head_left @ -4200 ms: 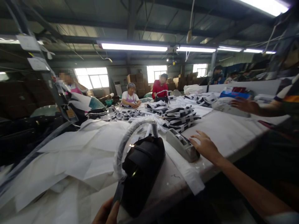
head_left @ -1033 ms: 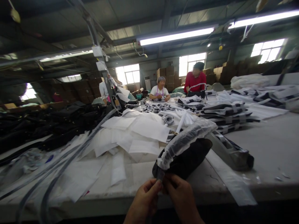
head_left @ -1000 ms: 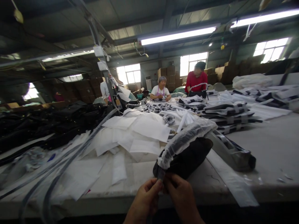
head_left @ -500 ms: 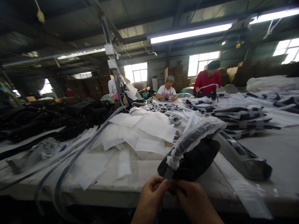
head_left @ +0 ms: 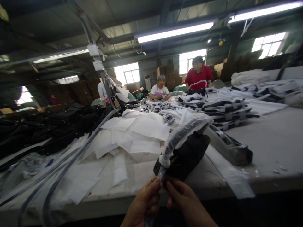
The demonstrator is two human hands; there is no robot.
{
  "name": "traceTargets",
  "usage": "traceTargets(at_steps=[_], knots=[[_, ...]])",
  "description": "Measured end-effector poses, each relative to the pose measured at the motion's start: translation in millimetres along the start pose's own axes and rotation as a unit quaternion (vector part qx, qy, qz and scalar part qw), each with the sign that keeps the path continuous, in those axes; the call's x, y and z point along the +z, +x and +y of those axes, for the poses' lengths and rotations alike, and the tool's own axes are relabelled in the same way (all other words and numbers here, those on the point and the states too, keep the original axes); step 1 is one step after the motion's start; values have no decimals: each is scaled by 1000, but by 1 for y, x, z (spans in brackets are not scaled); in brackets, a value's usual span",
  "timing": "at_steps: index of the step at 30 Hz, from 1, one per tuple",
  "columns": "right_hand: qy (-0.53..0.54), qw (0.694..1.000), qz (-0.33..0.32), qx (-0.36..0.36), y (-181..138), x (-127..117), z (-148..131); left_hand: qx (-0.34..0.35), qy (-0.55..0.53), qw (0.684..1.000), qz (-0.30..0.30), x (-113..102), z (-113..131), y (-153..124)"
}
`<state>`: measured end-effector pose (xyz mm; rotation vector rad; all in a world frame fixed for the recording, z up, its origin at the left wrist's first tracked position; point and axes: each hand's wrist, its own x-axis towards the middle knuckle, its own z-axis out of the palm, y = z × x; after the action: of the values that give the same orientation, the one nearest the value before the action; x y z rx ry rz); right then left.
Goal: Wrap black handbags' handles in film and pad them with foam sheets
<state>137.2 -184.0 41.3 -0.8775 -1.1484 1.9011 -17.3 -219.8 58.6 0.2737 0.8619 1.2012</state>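
Note:
A black bag (head_left: pixel 189 154) lies at the table's front edge, its arched handle (head_left: pixel 187 132) wrapped in crinkled clear plastic. My left hand (head_left: pixel 148 198) is closed in a pinch on a greyish strap (head_left: pixel 161 172) at the near end of the handle. Below that hand, a strip of the same grey hangs down past the table edge. Close beside it on the right, my right hand (head_left: pixel 182 195) has its fingers curled together against the bag's dark lower end. What lies between those fingertips is hidden.
White sheets (head_left: pixel 142 127) are heaped left of the bag. A grey tape dispenser (head_left: pixel 229 145) stands to its right. Long grey strips (head_left: pixel 59 179) drape over the left edge. Wrapped black pieces (head_left: pixel 227 110) are stacked behind. Two co-workers (head_left: pixel 161 88) are across the table, another farther left.
The whole view has swung, so the scene sits farther left. Both hands stay at the handle's end; the right hand's fingers have drawn slightly apart from the left's.

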Motion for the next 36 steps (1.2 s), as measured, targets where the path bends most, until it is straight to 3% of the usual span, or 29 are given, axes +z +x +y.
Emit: traceTargets(at_steps=[11, 15, 19, 27, 36], knots=[[141, 990, 17, -22, 10, 18, 3, -30, -75, 994, 69, -21, -5, 14], [127, 991, 31, -26, 11, 19, 5, -41, -30, 998, 44, -21, -2, 12], [106, 993, 33, -37, 11, 21, 7, -1, 46, 998, 45, -17, -1, 10], [132, 990, 29, -35, 7, 25, 2, -44, 7, 998, 50, -12, 1, 8], [148, 987, 60, -7, 9, 31, 1, 30, 106, 991, 74, -2, 3, 3]])
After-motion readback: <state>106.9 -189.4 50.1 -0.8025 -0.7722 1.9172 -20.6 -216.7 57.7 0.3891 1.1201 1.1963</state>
